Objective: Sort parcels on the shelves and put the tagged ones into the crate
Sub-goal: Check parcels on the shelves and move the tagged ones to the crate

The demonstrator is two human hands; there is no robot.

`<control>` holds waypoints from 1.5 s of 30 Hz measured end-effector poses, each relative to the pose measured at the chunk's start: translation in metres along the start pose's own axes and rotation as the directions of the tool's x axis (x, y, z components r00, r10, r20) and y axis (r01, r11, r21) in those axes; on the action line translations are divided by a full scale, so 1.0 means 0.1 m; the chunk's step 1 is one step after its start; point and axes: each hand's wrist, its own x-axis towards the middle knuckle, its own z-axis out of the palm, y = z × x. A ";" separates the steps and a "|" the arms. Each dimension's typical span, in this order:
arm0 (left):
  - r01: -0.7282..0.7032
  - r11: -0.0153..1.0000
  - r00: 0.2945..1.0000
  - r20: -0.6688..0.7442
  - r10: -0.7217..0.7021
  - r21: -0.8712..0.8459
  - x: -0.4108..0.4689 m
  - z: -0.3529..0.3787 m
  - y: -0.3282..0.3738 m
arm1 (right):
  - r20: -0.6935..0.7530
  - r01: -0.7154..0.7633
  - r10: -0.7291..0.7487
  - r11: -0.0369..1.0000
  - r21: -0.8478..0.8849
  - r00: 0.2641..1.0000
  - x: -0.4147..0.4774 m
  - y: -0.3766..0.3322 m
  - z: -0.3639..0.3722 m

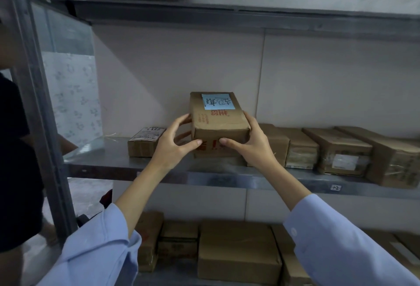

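Your left hand point(176, 141) and right hand point(246, 142) grip tagged parcel point(218, 122), fingers curled round its sides, thumbs under near edge. Parcel above metal shelf point(109, 156), blue tag point(218, 101) on top. Other parcels point(336, 149) right of it.

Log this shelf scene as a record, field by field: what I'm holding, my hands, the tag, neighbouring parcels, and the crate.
Held item: cardboard box, over the middle shelf
Hands: left hand and right hand grip its sides, thumbs on the near face
Tag: blue note with handwriting, on the box top
Beneath: red-printed box; whether they touch cannot be told
Left neighbour: small parcel with a white label
Right neighbours: row of parcels on the same shelf
Lower shelf: more parcels
Crate: not in view
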 end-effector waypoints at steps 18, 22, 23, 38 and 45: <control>0.111 0.993 0.977 0.189 -0.102 -0.038 0.29 -0.35 -0.02 | 0.216 0.021 -0.049 0.991 0.130 0.975 -0.09 -0.07 -0.38; 0.095 0.994 0.985 0.147 -0.087 -0.047 0.29 -0.35 -0.01 | 0.166 0.049 -0.069 0.991 0.121 0.984 -0.07 -0.08 -0.42; 0.096 0.993 0.989 0.117 -0.088 -0.062 0.29 -0.34 -0.02 | 0.119 0.056 -0.071 0.990 0.126 0.990 -0.05 -0.08 -0.42; 0.055 0.990 0.996 -0.058 -0.063 -0.131 0.17 -0.20 -0.14 | -0.174 0.089 -0.089 0.996 -0.011 0.981 -0.02 -0.05 -0.40; 0.022 0.997 0.991 -0.128 -0.031 -0.068 0.14 -0.12 -0.14 | -0.094 0.071 -0.077 0.995 -0.063 0.993 -0.03 -0.03 -0.39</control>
